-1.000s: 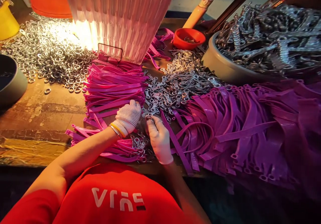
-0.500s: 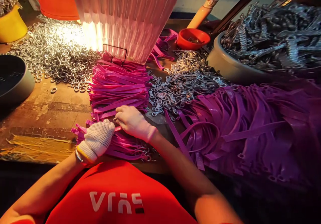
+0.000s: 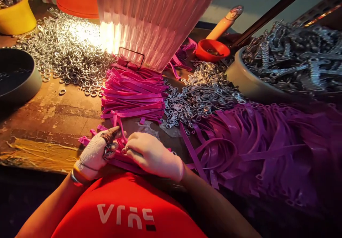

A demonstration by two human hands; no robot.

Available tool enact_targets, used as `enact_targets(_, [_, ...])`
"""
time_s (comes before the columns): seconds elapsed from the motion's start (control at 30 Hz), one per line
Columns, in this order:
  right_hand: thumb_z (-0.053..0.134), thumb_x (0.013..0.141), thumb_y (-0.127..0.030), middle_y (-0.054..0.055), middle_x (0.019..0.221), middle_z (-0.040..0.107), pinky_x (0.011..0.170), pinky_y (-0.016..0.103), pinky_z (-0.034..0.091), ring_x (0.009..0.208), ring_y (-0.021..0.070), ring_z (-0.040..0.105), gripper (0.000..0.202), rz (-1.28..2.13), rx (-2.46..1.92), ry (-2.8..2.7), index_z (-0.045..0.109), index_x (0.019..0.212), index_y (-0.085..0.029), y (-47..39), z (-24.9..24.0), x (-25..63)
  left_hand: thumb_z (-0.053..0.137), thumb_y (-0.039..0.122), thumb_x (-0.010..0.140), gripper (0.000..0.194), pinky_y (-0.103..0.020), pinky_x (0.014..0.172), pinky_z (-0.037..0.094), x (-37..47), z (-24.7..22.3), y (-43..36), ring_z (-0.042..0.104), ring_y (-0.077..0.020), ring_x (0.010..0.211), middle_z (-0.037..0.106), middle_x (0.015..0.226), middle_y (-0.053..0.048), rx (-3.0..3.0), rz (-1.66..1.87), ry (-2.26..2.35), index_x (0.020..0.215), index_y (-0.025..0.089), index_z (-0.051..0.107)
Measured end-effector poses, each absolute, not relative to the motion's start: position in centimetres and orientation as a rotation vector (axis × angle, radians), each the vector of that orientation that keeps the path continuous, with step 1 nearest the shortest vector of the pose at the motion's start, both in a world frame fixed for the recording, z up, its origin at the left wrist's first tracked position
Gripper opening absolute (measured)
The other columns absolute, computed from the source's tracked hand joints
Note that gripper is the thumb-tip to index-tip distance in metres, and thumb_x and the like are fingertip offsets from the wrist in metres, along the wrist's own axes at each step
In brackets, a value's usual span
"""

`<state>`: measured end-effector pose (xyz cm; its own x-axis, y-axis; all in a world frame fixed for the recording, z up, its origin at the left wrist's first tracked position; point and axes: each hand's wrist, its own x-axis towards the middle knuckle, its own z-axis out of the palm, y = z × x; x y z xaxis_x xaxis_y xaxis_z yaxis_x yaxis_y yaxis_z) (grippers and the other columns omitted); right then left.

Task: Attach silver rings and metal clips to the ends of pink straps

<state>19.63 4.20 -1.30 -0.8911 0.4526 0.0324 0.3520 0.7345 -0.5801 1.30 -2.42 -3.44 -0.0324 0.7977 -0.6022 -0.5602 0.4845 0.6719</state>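
Observation:
My left hand [image 3: 100, 152], in a white glove with dark-stained fingertips, is closed on a pink strap [image 3: 121, 127] whose upper part bends above the fingers. Against its right side, my right hand [image 3: 153, 154] is gloved too, its fingers pinched at the strap's lower part; what lies between those fingertips is too small to make out. Beneath both hands lie loose pink straps [image 3: 84, 140], partly covered. Just beyond them is a neat stack of pink straps [image 3: 136, 94].
Metal rings [image 3: 77, 62] are heaped at the back left near a dark tray [image 3: 34, 78]. Metal clips [image 3: 197, 95] lie right of the stack, by purple straps [image 3: 256, 135] and a full tub [image 3: 248, 76]. A ribbed clear sheet [image 3: 155, 21] stands behind.
My left hand has turned, showing its stained fingers, and a strap now bends up from it. My right hand has come lower and nearer. The view has shifted slightly.

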Motion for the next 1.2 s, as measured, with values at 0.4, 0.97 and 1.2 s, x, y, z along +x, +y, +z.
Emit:
enact_targets(0.4, [0.055, 0.100, -0.024, 0.005, 0.108, 0.072, 0.090, 0.028, 0.048, 0.099, 0.0162, 0.065, 0.017, 1.086, -0.768, -2.221, 0.069, 0.109, -0.022, 2.6, -1.0, 19.3, 0.076, 0.035, 0.082, 0.028, -0.012, 0.035, 0.024, -0.6, -0.7, -3.1, 0.030, -0.0038, 0.041, 0.046, 0.057, 0.005, 0.278, 1.121, 1.079, 0.098, 0.014, 0.065])
enact_targets(0.97, [0.039, 0.099, -0.015, 0.010, 0.078, 0.063, 0.061, 0.036, 0.023, 0.071, 0.0218, 0.057, 0.022, 0.120, -1.004, -2.956, 0.061, 0.096, -0.015, 2.7, -0.4, 18.8, 0.060, 0.014, 0.082, 0.012, -0.026, 0.070, 0.044, 1.0, -2.1, -1.8, 0.058, -0.0183, 0.073, 0.070, 0.080, -0.003, 1.492, 0.651, 1.399, 0.081, 0.017, 0.071])
enact_targets(1.2, [0.056, 0.097, -0.035, 0.008, 0.092, 0.074, 0.063, 0.031, 0.033, 0.082, 0.0232, 0.068, 0.030, 0.503, -1.237, -2.937, 0.055, 0.121, -0.018, 3.9, 0.0, 19.7, 0.066, 0.037, 0.089, 0.024, -0.023, 0.063, 0.039, 1.7, -3.1, -1.2, 0.050, -0.0150, 0.067, 0.066, 0.074, -0.002, 1.231, 0.802, 1.426, 0.077, 0.016, 0.069])
